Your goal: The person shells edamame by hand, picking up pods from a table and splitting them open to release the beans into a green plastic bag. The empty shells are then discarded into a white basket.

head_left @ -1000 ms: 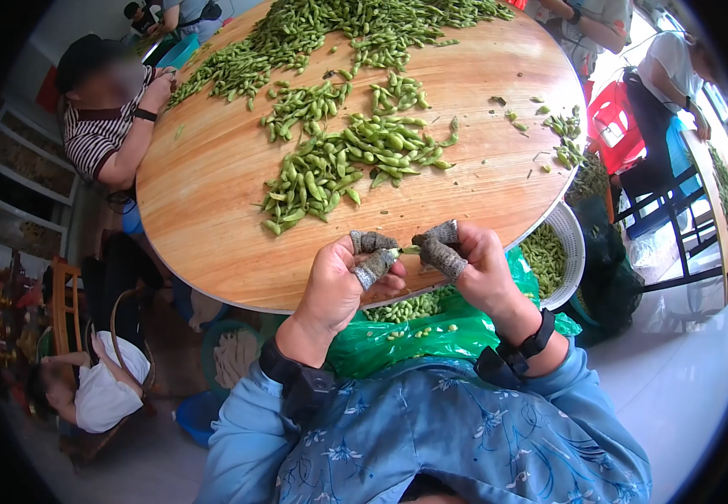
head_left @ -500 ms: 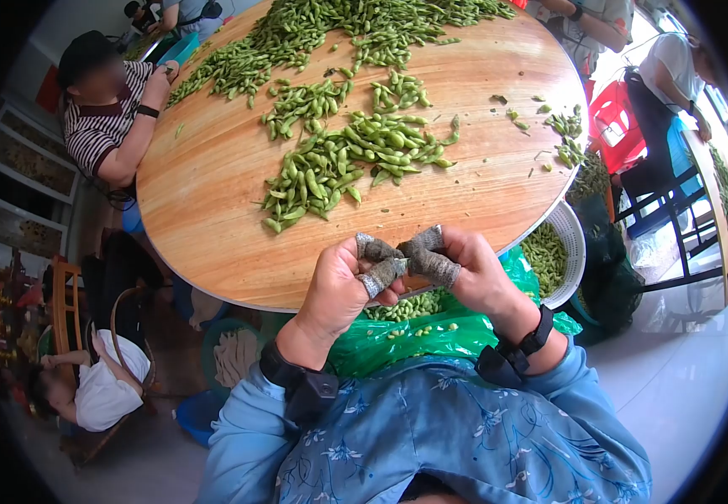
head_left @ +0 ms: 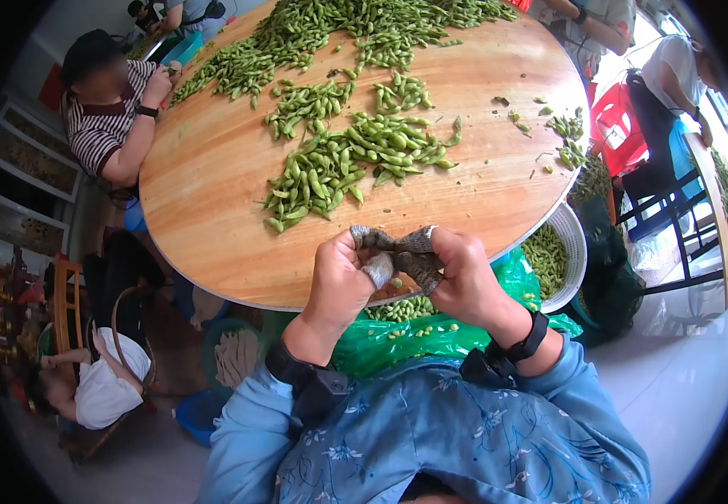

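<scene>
My left hand and my right hand meet fingertip to fingertip just over the near table edge. Worn grey cloth covers thumbs and forefingers on both. They pinch a green soybean pod, almost wholly hidden by the covered fingers. A small green bean shows just under the fingertips. Beyond my hands, a loose pile of soybean pods lies on the round wooden table. Below them, shelled beans rest on the green plastic sheet over my lap.
A larger heap of pods covers the far side of the table. At right stands a white basket of pods, beside a dark net bag. A person in a striped shirt sits at left. A blue basin is on the floor.
Both hands have turned their fingertips closer together, thumbs pressing inward. The bit of green pod that showed between them is now covered, and a bean shows underneath.
</scene>
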Action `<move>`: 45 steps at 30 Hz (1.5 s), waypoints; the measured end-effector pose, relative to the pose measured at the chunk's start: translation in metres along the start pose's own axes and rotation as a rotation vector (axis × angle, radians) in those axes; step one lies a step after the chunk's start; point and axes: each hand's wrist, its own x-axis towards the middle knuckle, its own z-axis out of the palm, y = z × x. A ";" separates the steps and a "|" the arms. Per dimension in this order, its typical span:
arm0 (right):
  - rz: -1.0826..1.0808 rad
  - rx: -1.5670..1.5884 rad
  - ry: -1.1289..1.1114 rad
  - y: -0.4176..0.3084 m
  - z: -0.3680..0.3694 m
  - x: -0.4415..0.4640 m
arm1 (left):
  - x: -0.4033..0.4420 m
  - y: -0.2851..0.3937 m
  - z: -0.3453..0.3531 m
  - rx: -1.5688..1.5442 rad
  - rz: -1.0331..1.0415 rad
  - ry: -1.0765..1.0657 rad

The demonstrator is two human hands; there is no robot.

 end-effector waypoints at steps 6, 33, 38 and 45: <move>0.160 0.154 0.186 0.013 -0.028 -0.005 | 0.001 -0.005 -0.009 0.487 0.389 -0.006; -0.057 -0.004 -0.298 0.008 -0.019 -0.010 | 0.071 0.024 -0.041 1.571 0.721 0.026; 0.318 0.444 -0.095 0.010 -0.025 -0.010 | 0.056 0.015 -0.034 1.179 0.560 0.053; 0.347 0.686 -0.020 0.005 -0.019 -0.004 | 0.015 0.023 -0.015 -0.060 -0.155 -0.192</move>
